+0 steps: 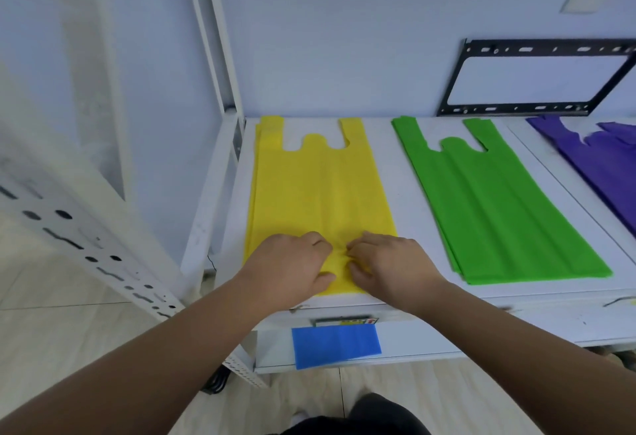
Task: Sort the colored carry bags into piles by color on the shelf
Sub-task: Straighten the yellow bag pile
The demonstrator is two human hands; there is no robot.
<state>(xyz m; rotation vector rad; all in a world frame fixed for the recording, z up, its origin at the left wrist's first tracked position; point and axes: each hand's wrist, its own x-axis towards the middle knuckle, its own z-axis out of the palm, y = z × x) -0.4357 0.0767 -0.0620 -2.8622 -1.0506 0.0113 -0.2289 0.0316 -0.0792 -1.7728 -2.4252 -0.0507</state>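
Observation:
A pile of yellow carry bags (316, 190) lies flat at the left of the white shelf (389, 214), handles pointing to the wall. My left hand (292, 267) and my right hand (389, 264) rest side by side on its near end, fingers curled and pinching the top yellow bag. To the right lies a pile of green bags (495, 207). Purple bags (599, 166) lie at the far right, partly out of frame. A blue bag (335, 345) sits on the lower shelf, sticking out under the front edge.
A white shelf upright (216, 56) stands at the back left. A loose perforated white post (79, 238) leans at the left. A black metal bracket frame (537, 80) leans against the wall behind the green bags. Pale floor tiles lie below.

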